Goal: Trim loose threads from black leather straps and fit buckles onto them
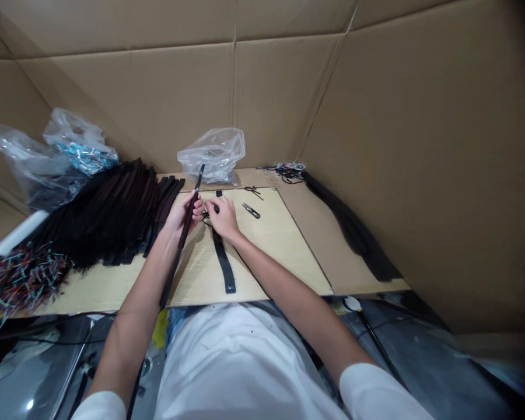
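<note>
My left hand (pixel 184 211) is closed round a long dark strap (pixel 191 205) that runs from above the hand down past my forearm. My right hand (pixel 223 217) rests close beside it, fingers pinched on something small and dark that I cannot make out. Under the right hand a second dark strap (pixel 224 265) lies flat on the light wooden board (pixel 271 245), pointing toward me. A small pair of thread snips (pixel 251 210) lies just right of the right hand.
A big heap of dark straps (pixel 109 219) fills the left of the board, with coloured tags (pixel 17 280) beside it. Clear plastic bags (pixel 212 153) (pixel 48 157) stand at the back. Another dark bundle (pixel 354 230) lies at the right. Cardboard walls (pixel 376 116) close the space in.
</note>
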A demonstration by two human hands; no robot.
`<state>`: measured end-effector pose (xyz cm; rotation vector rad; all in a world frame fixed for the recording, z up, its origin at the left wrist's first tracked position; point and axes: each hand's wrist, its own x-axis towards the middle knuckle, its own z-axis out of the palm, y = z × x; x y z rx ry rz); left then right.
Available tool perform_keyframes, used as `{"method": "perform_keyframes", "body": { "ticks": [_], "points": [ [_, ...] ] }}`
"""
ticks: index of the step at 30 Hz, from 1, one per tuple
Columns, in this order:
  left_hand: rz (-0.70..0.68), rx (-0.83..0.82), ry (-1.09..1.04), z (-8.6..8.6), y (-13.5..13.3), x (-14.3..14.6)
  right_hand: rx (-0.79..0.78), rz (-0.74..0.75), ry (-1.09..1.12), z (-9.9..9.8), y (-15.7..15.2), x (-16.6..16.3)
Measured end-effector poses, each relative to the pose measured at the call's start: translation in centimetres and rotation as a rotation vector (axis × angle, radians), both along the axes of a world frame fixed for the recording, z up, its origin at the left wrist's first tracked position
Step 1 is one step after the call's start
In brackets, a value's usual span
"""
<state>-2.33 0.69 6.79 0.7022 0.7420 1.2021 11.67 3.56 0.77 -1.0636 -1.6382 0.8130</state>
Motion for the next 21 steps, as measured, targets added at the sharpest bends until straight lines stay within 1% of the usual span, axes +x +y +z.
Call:
{"method": "perform_keyframes", "body": {
  "ticks": [2,5,6,8,10,14,18,21],
  "points": [
    [-0.031,-0.012,-0.025,-0.1,-0.1,0.3,-0.112,0.096,0.220,0.5,0.7,0.4],
    [-0.056,-0.065,-0.049,-0.2,-0.2,0.7,-0.380,0.403,0.564,0.9,0.9,1.0],
    [-0.062,-0.086,-0.058,-0.3,-0.2,0.8,-0.460,0.483,0.655,1.0,0.9,1.1],
    [-0.081,-0.120,-0.084,-0.4,-0.2,1.0,-0.548,0.548,0.748,1.1,0.7,1.3],
    [-0.109,-0.139,-0.105,-0.6,-0.1,1.1,-0.579,0.545,0.785,1.3,0.5,1.5],
    [-0.142,-0.164,-0.109,-0.8,-0.1,1.1,-0.610,0.512,0.776,1.8,0.4,1.9],
    [-0.155,-0.186,-0.125,-0.8,-0.2,1.4,-0.551,0.424,0.757,2.4,0.1,2.1],
    [-0.154,-0.213,-0.134,-0.5,-0.3,1.6,-0.515,0.387,0.746,2.6,-0.2,2.0]
  ]
}}
